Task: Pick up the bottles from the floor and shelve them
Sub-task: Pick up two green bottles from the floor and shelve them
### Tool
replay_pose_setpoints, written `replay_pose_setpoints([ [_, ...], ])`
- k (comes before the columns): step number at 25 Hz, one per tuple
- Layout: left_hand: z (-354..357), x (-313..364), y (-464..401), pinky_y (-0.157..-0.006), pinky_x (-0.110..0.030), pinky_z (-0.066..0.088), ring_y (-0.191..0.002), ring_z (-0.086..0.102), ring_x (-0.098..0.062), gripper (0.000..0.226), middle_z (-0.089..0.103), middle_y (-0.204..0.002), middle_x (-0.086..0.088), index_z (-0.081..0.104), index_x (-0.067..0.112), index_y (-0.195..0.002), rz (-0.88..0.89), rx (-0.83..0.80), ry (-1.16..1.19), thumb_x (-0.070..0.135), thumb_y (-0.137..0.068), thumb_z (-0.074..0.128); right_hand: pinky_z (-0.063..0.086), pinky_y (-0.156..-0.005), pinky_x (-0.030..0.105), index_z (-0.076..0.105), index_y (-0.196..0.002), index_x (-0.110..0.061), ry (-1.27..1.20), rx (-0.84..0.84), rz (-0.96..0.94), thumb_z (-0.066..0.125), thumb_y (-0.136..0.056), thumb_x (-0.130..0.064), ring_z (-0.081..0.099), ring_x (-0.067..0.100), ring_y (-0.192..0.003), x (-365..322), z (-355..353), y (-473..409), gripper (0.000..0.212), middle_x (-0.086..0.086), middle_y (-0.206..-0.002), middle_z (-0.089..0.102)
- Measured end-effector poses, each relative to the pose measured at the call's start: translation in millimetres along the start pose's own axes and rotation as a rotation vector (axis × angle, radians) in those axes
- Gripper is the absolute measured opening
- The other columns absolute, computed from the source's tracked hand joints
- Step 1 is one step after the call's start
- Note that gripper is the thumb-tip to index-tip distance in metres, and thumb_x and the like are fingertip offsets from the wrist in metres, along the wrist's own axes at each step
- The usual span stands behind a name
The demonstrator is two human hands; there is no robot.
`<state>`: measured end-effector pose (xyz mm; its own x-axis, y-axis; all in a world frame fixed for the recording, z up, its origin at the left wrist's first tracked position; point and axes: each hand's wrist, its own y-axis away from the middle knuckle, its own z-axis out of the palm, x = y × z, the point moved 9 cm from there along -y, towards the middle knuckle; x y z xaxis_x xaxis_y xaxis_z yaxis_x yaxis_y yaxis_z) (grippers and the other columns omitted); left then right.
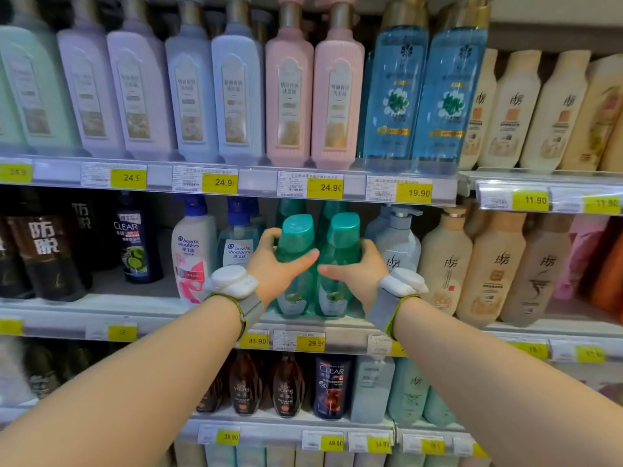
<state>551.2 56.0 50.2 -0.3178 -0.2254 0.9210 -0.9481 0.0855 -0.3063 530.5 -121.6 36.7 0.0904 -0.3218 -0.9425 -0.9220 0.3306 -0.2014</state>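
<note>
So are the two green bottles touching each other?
Touching. The head view shows the left green bottle and right green bottle pressed side by side on the shelf, no gap between their bodies.

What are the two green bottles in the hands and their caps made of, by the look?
Left green bottle and right green bottle: likely translucent plastic, glossy; the tinted bodies let light through and show highlights. Their caps: opaque teal plastic, smooth, with a soft sheen. Glass can't be ruled out.

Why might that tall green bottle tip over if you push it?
The left green bottle looks tall and narrow, so a push near its cap would probably tip it. The smooth plastic seems slippery. The left hand wraps it, and its twin stands close, likely steadying it.
</note>
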Motion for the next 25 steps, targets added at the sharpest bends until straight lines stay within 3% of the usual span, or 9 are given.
replay_pose_setpoints([
  [4, -11.3, 8.6, -5.6, -0.085, -0.033, 0.05, -0.098, 0.059, -0.017, 0.057, 0.061, -0.109, 0.001, 0.048, 0.018, -0.116, 0.029, 0.075, -0.147, 0.043, -0.074, 0.077, 0.049, -0.091, 0.038, 0.04, -0.131, -0.012, 0.056, 0.044, -0.046, 0.083, -0.068, -0.039, 0.057, 0.021, -0.104, -25.2, -7.7, -3.8, 0.081, 0.005, -0.122, 0.058],
  [6, -20.5, 12.7, -5.2, -0.084, -0.034, 0.051, -0.097, 0.06, -0.017, 0.054, 0.062, -0.108, 0.002, 0.053, 0.02, -0.111, 0.066, 0.124, -0.202, 0.045, -0.071, 0.079, 0.046, -0.093, 0.041, 0.036, -0.136, -0.01, 0.181, 0.066, -0.06, 0.076, -0.071, -0.05, 0.053, 0.025, -0.114, -36.9, -11.5, -4.7, 0.087, 0.006, -0.13, 0.053],
  [10, -28.3, 24.8, -6.3, -0.08, -0.028, 0.049, -0.093, 0.062, -0.015, 0.043, 0.069, -0.103, 0.004, 0.065, 0.022, -0.108, 0.132, 0.137, -0.283, 0.043, -0.074, 0.077, 0.044, -0.09, 0.036, 0.04, -0.136, -0.006, 0.286, 0.088, -0.097, 0.072, -0.073, -0.055, 0.052, 0.031, -0.12, -47.9, -13.2, -5.9, 0.086, 0.009, -0.133, 0.053],
  [14, -24.2, 26.8, -25.7, -0.075, -0.027, 0.046, -0.094, 0.063, -0.021, 0.048, 0.069, -0.106, -0.001, 0.063, 0.017, -0.11, 0.073, 0.088, -0.458, 0.05, -0.077, 0.072, 0.04, -0.086, 0.033, 0.035, -0.141, -0.003, 0.362, 0.08, -0.039, 0.065, -0.078, -0.058, 0.048, 0.031, -0.125, -52.0, -14.2, -8.4, 0.089, 0.012, -0.138, 0.049],
  [18, -19.1, 21.5, -45.6, -0.068, -0.032, 0.046, -0.081, 0.059, -0.027, 0.059, 0.066, -0.099, -0.01, 0.057, 0.007, -0.109, -0.06, 0.06, -0.666, 0.057, -0.078, 0.066, 0.042, -0.076, 0.034, 0.04, -0.129, 0.0, 0.427, 0.086, -0.029, 0.066, -0.079, -0.054, 0.056, 0.031, -0.1, -57.0, -10.1, -16.0, 0.078, 0.013, -0.116, 0.056],
  [22, -13.3, 29.6, -51.6, -0.073, -0.032, 0.05, -0.094, 0.063, -0.03, 0.067, 0.064, -0.113, -0.009, 0.046, 0.009, -0.128, -0.005, 0.087, -0.609, 0.047, -0.078, 0.071, 0.047, -0.079, 0.036, 0.048, -0.115, 0.001, 0.439, 0.098, -0.089, 0.068, -0.08, -0.048, 0.059, 0.032, -0.094, -65.2, -7.2, -22.9, 0.064, 0.015, -0.106, 0.061],
  [25, -9.1, 33.3, -55.8, -0.068, -0.031, 0.049, -0.083, 0.064, -0.029, 0.054, 0.067, -0.098, -0.009, 0.054, 0.009, -0.117, 0.001, 0.063, -0.603, 0.045, -0.08, 0.069, 0.04, -0.069, 0.033, 0.046, -0.093, -0.003, 0.508, 0.104, -0.056, 0.063, -0.081, -0.056, 0.049, 0.028, -0.077, -65.4, -6.7, -24.9, 0.057, 0.005, -0.072, 0.045],
])
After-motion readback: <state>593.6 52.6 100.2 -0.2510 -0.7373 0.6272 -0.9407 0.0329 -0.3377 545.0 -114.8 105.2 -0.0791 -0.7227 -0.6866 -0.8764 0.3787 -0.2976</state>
